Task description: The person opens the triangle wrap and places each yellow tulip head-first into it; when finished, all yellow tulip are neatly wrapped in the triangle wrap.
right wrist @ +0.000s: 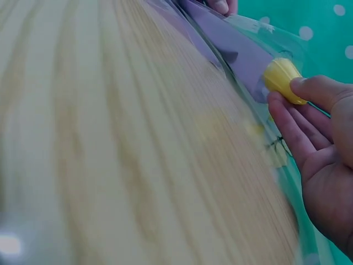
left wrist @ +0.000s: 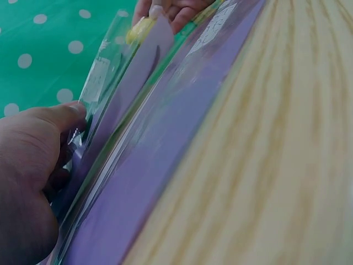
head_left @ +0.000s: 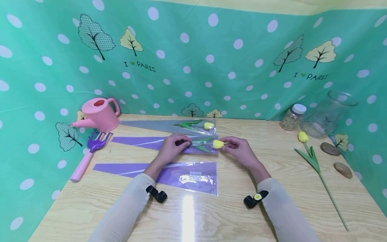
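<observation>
Right fingers (right wrist: 292, 126) pinch the tulip (right wrist: 280, 77), left fingers (left wrist: 65, 114) the sleeve (head_left: 146, 143). Between them the sleeve looks flimsy and slippery, best taken edgewise.

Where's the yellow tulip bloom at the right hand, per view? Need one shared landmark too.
Head: yellow tulip bloom just right of centre, a bit below mid-height.
Left wrist: near the top edge, left of middle, partly covered.
Right wrist: right of middle, above mid-height, between thumb and fingers.
Shared landmark: the right hand, right by the bloom in all three.
</observation>
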Available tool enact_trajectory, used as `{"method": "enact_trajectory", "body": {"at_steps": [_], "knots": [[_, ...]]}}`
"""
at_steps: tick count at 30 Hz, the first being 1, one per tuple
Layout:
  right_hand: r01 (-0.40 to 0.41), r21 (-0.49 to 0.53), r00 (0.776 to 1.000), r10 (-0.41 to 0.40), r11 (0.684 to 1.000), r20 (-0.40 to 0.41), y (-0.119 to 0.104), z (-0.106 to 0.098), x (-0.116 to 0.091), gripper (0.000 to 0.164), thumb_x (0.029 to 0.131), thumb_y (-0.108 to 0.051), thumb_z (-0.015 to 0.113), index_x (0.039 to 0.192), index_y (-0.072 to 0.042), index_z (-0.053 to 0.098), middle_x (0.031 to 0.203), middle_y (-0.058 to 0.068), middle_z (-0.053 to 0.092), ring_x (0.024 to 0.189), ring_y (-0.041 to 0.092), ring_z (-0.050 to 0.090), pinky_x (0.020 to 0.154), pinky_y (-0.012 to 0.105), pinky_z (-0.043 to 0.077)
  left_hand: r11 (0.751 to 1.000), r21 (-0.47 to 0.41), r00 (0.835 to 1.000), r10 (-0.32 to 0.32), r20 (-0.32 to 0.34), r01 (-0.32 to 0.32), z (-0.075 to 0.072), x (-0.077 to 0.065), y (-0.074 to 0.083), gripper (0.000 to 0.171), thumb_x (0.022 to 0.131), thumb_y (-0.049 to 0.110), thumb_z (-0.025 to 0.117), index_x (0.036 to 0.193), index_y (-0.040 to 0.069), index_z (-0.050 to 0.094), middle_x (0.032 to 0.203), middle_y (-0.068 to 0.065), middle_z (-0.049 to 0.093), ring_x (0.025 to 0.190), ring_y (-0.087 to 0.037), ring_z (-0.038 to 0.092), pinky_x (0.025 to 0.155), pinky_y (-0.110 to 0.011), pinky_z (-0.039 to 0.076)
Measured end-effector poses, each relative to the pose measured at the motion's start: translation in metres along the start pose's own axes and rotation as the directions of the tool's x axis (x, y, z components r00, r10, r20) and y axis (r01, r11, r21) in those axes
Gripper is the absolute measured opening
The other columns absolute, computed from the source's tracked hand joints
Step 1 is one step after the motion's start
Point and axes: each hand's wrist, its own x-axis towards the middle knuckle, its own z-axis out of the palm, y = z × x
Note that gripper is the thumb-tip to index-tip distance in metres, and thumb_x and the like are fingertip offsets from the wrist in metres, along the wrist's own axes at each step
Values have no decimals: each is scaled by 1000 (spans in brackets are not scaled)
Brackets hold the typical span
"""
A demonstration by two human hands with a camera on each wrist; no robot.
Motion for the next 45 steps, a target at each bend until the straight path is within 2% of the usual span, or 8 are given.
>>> {"method": "enact_trajectory", "body": {"at_steps": [7, 17, 22, 25, 28, 32, 39, 45], "knots": [[-21, 34, 998, 19, 999, 54, 1, 6, 5, 40, 94, -12, 75, 133, -7, 68, 134, 17, 69, 118, 28, 71, 96, 23, 58, 1000, -21, 1000, 7, -5, -7, 0, 1, 0, 13, 93, 20, 78, 106, 20, 82, 113, -2, 78, 114, -23, 67, 108, -44, 49], [-11, 58, 997, 7, 998, 76, 0, 17, 20, 37, 91, -11, 77, 127, -6, 70, 124, 15, 74, 106, 19, 75, 96, 27, 59, 1000, -23, 1000, 2, -3, -2, 1, 0, -1, 13, 93, 21, 78, 106, 21, 81, 113, -2, 77, 115, -25, 67, 109, -47, 48], [-30, 27, 997, 29, 999, 66, -2, 18, 18, 36, 92, -10, 76, 127, -8, 70, 123, 14, 75, 107, 22, 75, 93, 26, 60, 1000, -9, 1000, -2, 7, 2, 2, 0, -1, 13, 94, 21, 77, 106, 21, 81, 114, -2, 77, 116, -25, 67, 109, -47, 49], [-50, 54, 997, 47, 997, 54, -4, 11, 13, 36, 94, -9, 74, 129, -5, 68, 126, 17, 73, 109, 26, 75, 92, 27, 61, 1000, 4, 1000, -1, 4, 1, 2, 1, -1, 13, 94, 20, 77, 106, 22, 81, 114, -1, 77, 116, -25, 67, 108, -47, 49], [-71, 47, 997, 71, 996, 8, -8, 2, 3, 32, 96, -11, 72, 127, -3, 68, 125, 18, 73, 106, 24, 75, 90, 25, 61, 1000, 13, 1000, -3, -1, 3, 1, 1, -3, 13, 94, 20, 77, 106, 21, 81, 114, -2, 77, 116, -25, 67, 109, -46, 49], [-71, -45, 997, 69, 996, -45, -16, -3, -16, 25, 96, -16, 73, 120, -6, 72, 116, 15, 75, 97, 16, 70, 81, 21, 59, 1000, 27, 1000, -5, 2, 5, 1, 0, -4, 14, 94, 21, 77, 107, 22, 81, 116, -1, 77, 117, -25, 67, 110, -47, 48], [9, -147, 992, 9, 989, 124, -22, 13, -50, 22, 93, -19, 77, 113, -11, 76, 101, 6, 76, 88, 16, 68, 75, 23, 59, 1000, 26, 1000, -3, -10, 3, -2, 1, 0, 15, 93, 19, 78, 107, 21, 81, 120, -4, 76, 120, -27, 66, 112, -49, 47], [100, -187, 990, -78, 977, 121, -16, 26, -63, 18, 91, -17, 79, 109, -15, 78, 94, -2, 74, 83, 9, 64, 72, 21, 55, 999, -6, 999, 31, -26, -31, -5, -1, 9, 14, 94, 18, 77, 107, 18, 81, 120, -4, 76, 119, -26, 67, 110, -46, 50]]}}
